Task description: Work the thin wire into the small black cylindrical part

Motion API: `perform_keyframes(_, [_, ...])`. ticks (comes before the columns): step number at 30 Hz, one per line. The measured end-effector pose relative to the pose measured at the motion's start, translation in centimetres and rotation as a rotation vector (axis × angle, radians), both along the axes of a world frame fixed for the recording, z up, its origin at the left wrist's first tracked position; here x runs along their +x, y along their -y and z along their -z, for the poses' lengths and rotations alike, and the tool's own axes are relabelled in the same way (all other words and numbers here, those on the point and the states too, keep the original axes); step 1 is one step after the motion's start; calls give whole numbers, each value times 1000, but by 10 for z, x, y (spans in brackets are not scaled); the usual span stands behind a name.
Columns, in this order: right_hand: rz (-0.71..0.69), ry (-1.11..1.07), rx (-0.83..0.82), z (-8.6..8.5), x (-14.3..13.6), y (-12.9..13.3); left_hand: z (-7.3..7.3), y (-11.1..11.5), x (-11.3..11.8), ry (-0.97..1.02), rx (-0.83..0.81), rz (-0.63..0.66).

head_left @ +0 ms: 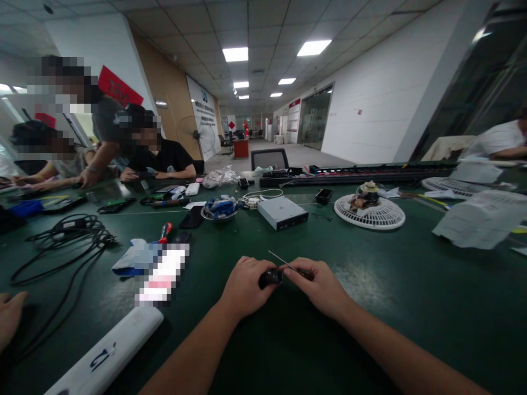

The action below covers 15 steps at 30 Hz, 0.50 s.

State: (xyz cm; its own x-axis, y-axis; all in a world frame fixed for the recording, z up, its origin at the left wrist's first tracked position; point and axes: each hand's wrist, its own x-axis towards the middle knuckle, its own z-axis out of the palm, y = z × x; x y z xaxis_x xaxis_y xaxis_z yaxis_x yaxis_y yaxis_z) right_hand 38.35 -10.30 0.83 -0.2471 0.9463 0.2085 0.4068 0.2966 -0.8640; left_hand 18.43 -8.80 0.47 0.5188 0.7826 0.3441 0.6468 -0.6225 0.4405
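Observation:
Over the near middle of the green table, my left hand is closed around a small black cylindrical part, its round hollow-looking end turned to the right. Right beside it, my right hand grips a screwdriver with a thin metal shaft. That shaft points up and left, passing above the black part; whether it touches is unclear. The fingers cover most of the screwdriver's dark handle. Both hands are close together, fingertips almost meeting at the black part.
Beyond my hands lie a disc drive, a metal bowl and a white fan grille with a motor. Leftward are a glove, a red-handled tool, black cables and a long white object. Another person's hand shows at left.

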Motion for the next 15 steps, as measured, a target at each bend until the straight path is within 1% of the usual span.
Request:
perform_keyframes(4, [49,-146,-66,4,0,-2,1,0,0,17,8,-3])
perform_keyframes(6, [85,-168,-98,5,1,-3,2,0,1,30,17,1])
perform_keyframes(9, [97,-145,-41,3,1,-3,3,0,2,52,36,26])
perform_keyframes(12, [58,-91,23,1,1,-2,4,1,2,73,49,39])
perform_keyframes(15, [32,-15,39,3,1,-3,4,2,2,89,53,56])
